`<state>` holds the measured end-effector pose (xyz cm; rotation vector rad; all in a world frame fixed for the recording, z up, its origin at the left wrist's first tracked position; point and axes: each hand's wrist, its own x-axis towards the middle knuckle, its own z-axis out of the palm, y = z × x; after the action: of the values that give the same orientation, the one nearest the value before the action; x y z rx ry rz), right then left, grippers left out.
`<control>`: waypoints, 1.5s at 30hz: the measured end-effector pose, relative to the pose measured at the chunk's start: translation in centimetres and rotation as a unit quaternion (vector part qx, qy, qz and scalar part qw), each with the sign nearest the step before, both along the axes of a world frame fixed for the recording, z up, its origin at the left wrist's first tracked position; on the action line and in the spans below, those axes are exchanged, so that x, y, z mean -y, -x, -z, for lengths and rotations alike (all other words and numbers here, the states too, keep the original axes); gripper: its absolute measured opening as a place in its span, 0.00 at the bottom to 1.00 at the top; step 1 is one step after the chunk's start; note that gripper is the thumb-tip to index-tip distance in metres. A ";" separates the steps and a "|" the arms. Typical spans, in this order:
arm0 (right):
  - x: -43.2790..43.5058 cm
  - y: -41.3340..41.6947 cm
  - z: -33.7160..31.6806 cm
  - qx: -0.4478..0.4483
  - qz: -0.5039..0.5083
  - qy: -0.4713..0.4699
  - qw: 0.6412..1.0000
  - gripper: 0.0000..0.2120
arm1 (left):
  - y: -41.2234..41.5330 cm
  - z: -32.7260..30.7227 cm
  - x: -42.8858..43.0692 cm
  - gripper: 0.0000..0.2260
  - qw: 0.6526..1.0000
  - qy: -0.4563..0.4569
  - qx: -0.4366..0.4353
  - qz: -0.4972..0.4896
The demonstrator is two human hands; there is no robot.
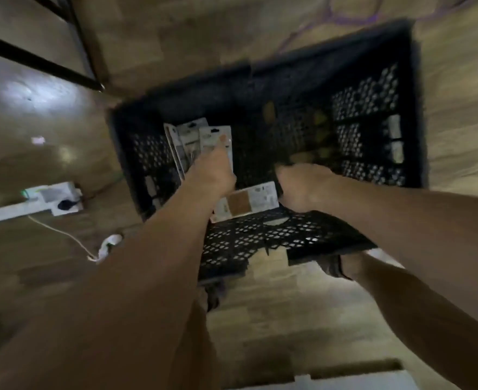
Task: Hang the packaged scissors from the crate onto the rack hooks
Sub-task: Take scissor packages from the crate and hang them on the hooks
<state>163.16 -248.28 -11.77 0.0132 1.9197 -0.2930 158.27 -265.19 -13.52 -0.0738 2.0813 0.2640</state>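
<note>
Crate: black mesh, on the wood floor; one scissors pack leans inside its near wall.
Left hand: clenched round a fan of packs, over the crate.
Right hand: just beside the leaning pack — grip blurred, cannot tell.
Handling: probably light, stiff card — pinch the top edge.

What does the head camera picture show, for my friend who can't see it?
A person's left hand grips several white card-backed scissor packages over a black perforated plastic crate on a wooden floor, while the right hand reaches inside. Another white package rests in the crate near it.
</note>
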 end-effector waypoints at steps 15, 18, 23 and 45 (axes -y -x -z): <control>1.9 -5.0 19.7 0.041 0.300 0.095 0.948 0.25 | 0.0 18.7 0.5 0.38 0.987 0.060 -0.109 -0.101; -0.8 -5.0 13.4 0.032 0.401 0.103 0.910 0.23 | -0.7 13.2 0.6 0.27 0.975 -0.040 -0.162 -0.147; -5.4 -6.3 -5.7 -0.094 0.555 0.130 0.816 0.10 | -2.1 -6.1 -1.1 0.13 0.930 -0.158 -0.200 -0.266; -5.6 -2.2 -77.6 -0.420 0.559 0.410 0.586 0.47 | 0.3 -81.7 2.2 0.08 0.691 -0.498 -0.368 -0.373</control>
<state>165.38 -242.68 65.85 0.5816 2.1882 -2.4016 157.94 -267.38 68.19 -0.1696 2.2324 2.1989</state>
